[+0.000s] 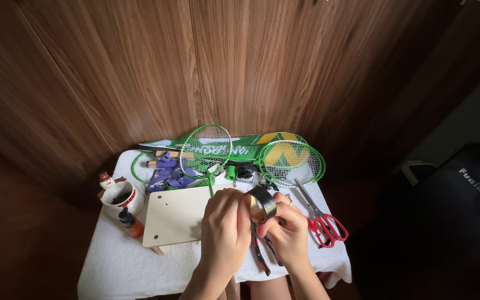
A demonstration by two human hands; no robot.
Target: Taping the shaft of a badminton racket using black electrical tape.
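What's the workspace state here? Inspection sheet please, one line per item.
Surface: small table under a white cloth, crowded.
Job's things: roll of dark tape, held by both hands above the wooden board.
Clutter: green rackets, red scissors, pliers, snowman cup, small orange bottle, purple grips.
Hands: left hand and right hand, both closed on the tape roll.
Cables: nothing seen.
Surroundings: wood panel wall, dark bag to the right.
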